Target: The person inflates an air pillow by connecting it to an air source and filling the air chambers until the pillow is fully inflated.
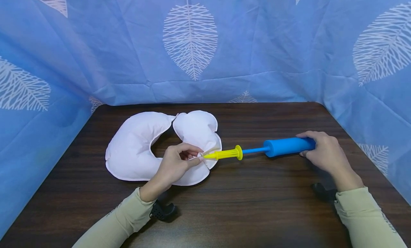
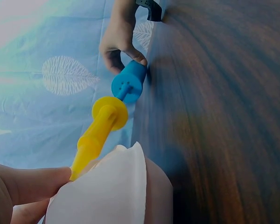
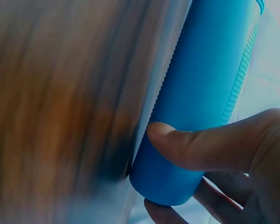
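Left fingers [image 1: 194, 162]: at yellow nozzle tip [image 1: 210, 156] | right fingers [image 3: 200, 149]: around blue pump [image 1: 287, 147]

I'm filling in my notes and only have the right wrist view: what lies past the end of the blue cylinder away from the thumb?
Observer: A thin blue rod links the blue cylinder to a flanged yellow nozzle.

Operator: And past the nozzle?

Observer: A white curved pillow; the nozzle's narrow end reaches it, though I can't tell whether it goes inside.

Operator: Is anything steadying that spot?

Observer: Yes, the left grip pinches right where pillow and nozzle meet.
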Tool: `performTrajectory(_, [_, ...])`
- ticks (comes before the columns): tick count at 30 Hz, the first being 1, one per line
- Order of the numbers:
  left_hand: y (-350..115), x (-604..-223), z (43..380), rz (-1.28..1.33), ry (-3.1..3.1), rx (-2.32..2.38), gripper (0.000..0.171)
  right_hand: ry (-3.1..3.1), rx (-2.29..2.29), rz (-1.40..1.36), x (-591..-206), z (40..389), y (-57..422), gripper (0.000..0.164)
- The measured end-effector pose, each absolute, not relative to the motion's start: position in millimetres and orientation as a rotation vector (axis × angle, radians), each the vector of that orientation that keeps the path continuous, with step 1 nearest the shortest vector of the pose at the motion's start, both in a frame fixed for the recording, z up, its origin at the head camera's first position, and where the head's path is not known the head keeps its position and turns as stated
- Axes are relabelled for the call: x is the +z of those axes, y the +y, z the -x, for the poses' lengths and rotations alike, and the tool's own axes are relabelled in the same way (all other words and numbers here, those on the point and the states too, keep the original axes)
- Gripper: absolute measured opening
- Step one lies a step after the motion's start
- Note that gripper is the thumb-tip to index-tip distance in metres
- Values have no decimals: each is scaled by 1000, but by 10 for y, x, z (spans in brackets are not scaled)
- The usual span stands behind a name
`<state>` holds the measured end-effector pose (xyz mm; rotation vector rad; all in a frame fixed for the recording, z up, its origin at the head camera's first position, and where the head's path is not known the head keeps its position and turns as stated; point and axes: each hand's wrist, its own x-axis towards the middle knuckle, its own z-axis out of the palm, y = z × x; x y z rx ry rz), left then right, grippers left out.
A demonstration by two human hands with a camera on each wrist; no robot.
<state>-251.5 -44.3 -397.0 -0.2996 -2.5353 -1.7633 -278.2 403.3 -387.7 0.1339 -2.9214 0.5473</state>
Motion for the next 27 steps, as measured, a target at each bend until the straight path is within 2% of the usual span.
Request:
performTrajectory(6, [-444,-3976,2513,278,-2546,-1768,21,-2919,530,-79,-3877,2804,4128,50])
performTrajectory(13, [-438,-3980,2516,270,-2541,-1760,20,-2919,546,-95,-3871,2768,3987,51])
performTrajectory(27, [-429,-3964,2496,291,-2548,-1727,20,-2885,565,-446,-3835,2662,3344,54])
